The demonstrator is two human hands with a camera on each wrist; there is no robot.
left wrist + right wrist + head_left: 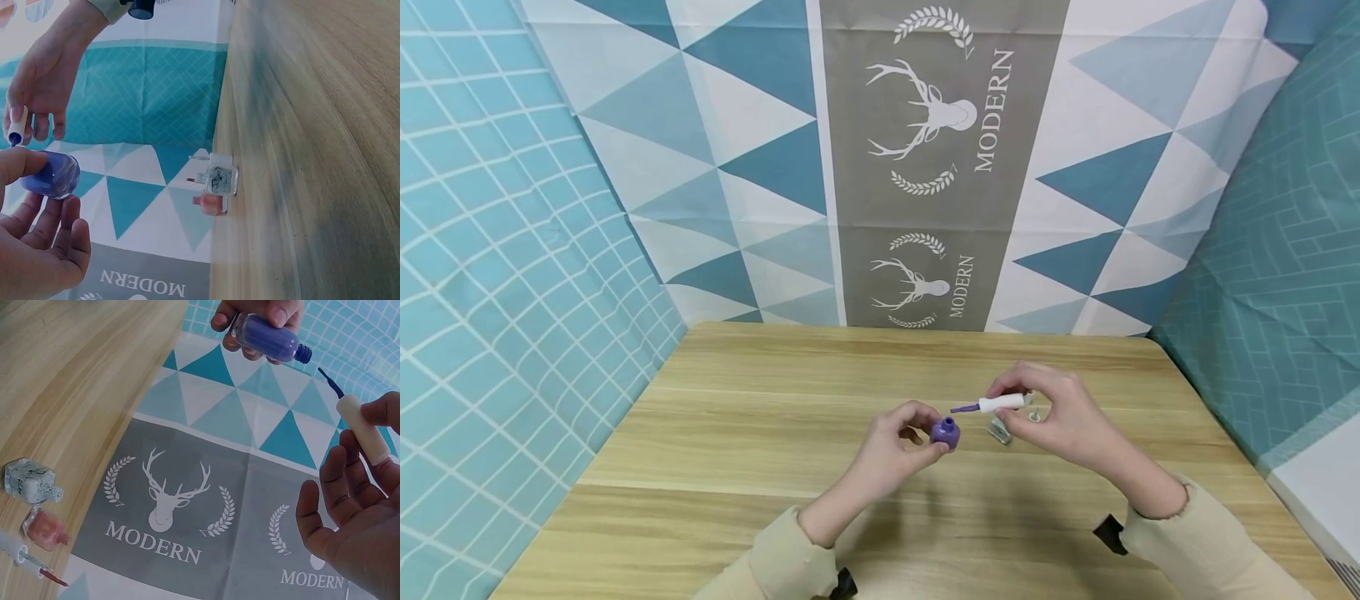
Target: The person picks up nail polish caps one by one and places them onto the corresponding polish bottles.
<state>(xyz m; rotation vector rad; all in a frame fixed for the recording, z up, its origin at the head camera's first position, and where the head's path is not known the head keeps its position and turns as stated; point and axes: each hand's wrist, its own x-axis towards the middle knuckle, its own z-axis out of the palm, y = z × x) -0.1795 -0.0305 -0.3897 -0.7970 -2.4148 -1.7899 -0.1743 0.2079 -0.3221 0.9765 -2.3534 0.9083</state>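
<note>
My left hand (891, 450) pinches a small purple nail polish bottle (946, 432) between thumb and fingers, its threaded neck uncapped. My right hand (1060, 412) holds the white brush cap (362, 428) between thumb and fingers. A purple-coated brush (331, 382) sticks out of the cap toward the bottle's mouth, a short gap apart from it. Both hands are raised above the wooden table. In the right wrist view, a glittery grey nail polish bottle (31, 481) and a pink nail polish bottle (45, 528) stand on the table, uncapped.
Two white brush caps, one with a red-tipped brush (53, 577), lie beside the standing bottles on the wooden table (737, 417). Patterned cloth (760, 167) hangs behind the table, with blue tiled cloth (512, 250) on the left.
</note>
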